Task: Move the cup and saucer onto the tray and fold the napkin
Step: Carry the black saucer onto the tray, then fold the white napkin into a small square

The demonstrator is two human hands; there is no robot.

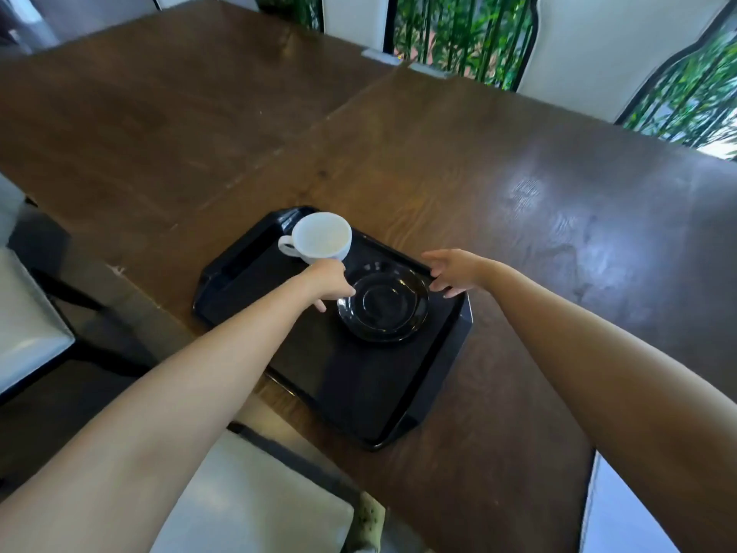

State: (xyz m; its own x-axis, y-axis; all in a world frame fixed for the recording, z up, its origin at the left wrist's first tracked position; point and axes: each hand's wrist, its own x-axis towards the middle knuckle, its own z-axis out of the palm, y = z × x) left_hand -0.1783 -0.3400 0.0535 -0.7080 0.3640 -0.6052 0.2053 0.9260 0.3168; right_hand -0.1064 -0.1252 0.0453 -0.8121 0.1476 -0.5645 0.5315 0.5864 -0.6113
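Observation:
A black rectangular tray (351, 397) lies on the brown wooden table. A black saucer (383, 307) rests on the tray's far right part. My left hand (329, 283) grips a white cup (322, 236) from below and holds it above the tray's far left corner, handle pointing left. My right hand (454, 271) hovers with fingers spread at the tray's far right rim, just beyond the saucer, holding nothing. No napkin is clearly in view; a patterned greenish cloth (371, 516) pokes out at the bottom edge.
The wooden table (518, 201) stretches far and right. White-cushioned chairs stand at the left (28, 317) and near the bottom (255, 500). Chair backs (598, 45) and green plants line the far side.

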